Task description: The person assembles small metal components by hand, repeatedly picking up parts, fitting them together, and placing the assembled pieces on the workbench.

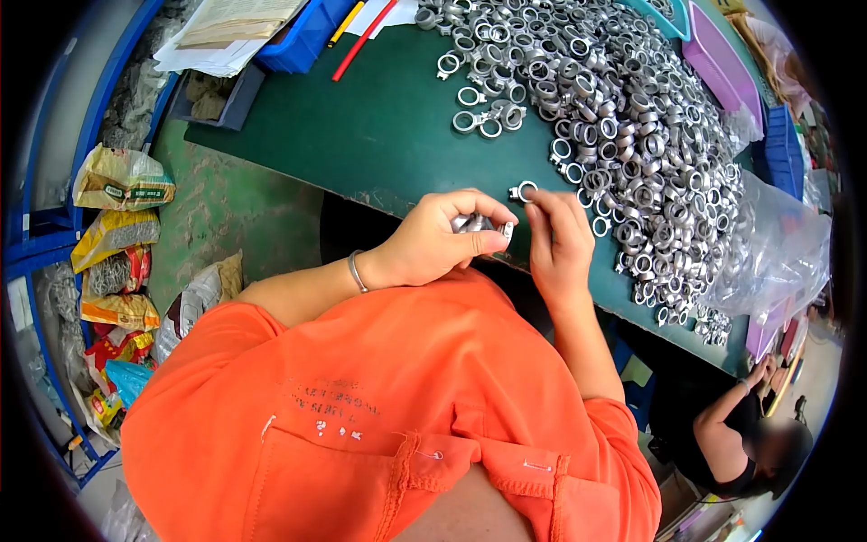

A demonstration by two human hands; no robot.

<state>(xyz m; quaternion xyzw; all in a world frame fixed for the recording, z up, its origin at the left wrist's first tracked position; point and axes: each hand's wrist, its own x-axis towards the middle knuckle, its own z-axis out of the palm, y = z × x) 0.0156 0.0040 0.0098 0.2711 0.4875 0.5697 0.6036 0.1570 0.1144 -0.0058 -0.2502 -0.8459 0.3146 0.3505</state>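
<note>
My left hand [452, 230] is closed around several small metal ring parts [470, 222] at the near edge of the green table; one shows between thumb and fingertips. Just to the right, my right hand [562, 237] is raised with bent fingers, its fingertips beside a single metal ring [526, 191]. Whether the fingers grip that ring cannot be made out. A large heap of metal rings [623, 117] covers the right part of the table, and a few loose rings [489, 118] lie left of it.
On the green table [361, 135] are a red pen [364, 41], a yellow pen [347, 24] and a blue bin [307, 41]. A pink tray [722, 68] and a clear plastic bag [777, 244] are at the right. Another person [731, 434] sits at lower right.
</note>
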